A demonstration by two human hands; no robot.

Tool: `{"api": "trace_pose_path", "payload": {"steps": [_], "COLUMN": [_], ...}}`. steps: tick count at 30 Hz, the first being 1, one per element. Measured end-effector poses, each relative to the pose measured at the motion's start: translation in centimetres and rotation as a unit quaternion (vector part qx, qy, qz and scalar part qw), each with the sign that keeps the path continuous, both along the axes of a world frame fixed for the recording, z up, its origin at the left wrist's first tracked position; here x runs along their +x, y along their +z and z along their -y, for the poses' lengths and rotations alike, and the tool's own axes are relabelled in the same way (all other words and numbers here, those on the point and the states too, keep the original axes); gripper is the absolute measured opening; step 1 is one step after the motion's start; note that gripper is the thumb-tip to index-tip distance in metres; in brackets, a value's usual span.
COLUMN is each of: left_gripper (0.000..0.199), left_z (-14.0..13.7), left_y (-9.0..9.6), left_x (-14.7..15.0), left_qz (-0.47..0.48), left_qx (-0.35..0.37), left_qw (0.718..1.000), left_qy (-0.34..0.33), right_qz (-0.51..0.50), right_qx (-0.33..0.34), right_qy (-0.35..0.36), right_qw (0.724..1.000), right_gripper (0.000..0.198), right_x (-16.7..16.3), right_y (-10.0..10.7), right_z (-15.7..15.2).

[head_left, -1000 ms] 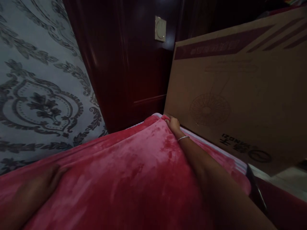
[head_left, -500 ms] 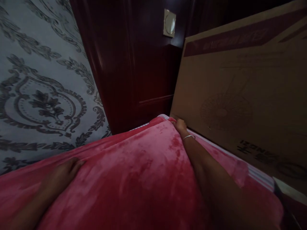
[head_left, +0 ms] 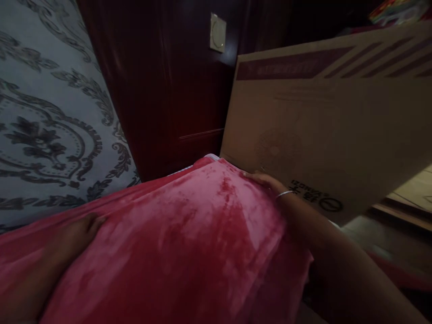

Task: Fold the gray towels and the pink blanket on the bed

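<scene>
A pink and red plush sheet [head_left: 175, 225] spreads over the bed in front of me, with its narrow far corner near the dark red door. On its left side my left hand [head_left: 76, 234] rests palm down, fingers loosely extended against the cloth and partly in shadow. My right hand [head_left: 262, 179], with a silvery bracelet [head_left: 285, 194] on the wrist, lies along the sheet's right edge. Its visible fingers stretch out over the fabric; some are hidden. The sheet hangs over the bed's right side below that arm.
A large cardboard box [head_left: 324, 117] stands close along the right side. The dark red panelled door [head_left: 148, 90] has a pale square fitting [head_left: 218, 33]. Patterned grey wallpaper [head_left: 50, 108] covers the left wall. Floor [head_left: 374, 238] shows at the lower right.
My right hand has left the sheet's far corner and come nearer along the right edge. The sheet now covers the striped border there. My view has turned right; the left hand stays on the cloth.
</scene>
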State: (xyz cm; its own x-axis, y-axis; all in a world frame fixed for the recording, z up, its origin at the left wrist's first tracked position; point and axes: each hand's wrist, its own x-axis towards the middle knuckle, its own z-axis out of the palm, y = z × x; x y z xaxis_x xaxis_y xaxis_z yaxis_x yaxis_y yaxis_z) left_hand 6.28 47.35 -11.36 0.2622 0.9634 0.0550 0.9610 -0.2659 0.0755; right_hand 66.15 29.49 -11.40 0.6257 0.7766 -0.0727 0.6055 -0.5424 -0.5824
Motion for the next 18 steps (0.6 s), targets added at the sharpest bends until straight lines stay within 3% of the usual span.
{"api": "trace_pose_path", "payload": {"steps": [3,9,16,18], "left_gripper": [0.057,0.053,0.041,0.045], "left_z": [-0.1,1.1,0.7,0.9], "left_y": [0.0,1.2,2.5,2.5], "left_x": [0.0,1.0,0.5,-0.2], "left_qz": [-0.005,-0.023,0.033,0.046], "left_qx": [0.011,0.022,0.020,0.064], "left_qw": [1.000,0.999,0.996,0.991], "left_qy": [-0.009,-0.018,-0.082,-0.104], "right_qz": [0.092,0.102,0.056,0.072], "right_qx": [-0.049,-0.074,-0.109,-0.106], "right_qy": [-0.048,-0.070,-0.061,-0.071], "right_qw": [0.993,0.990,0.991,0.989], "right_gripper": [0.042,0.040,0.046,0.043], "right_x": [-0.6,-2.1,-0.8,-0.8], "right_y": [0.4,0.5,1.8,1.7], "right_z": [1.0,1.9,8.4,9.7]}}
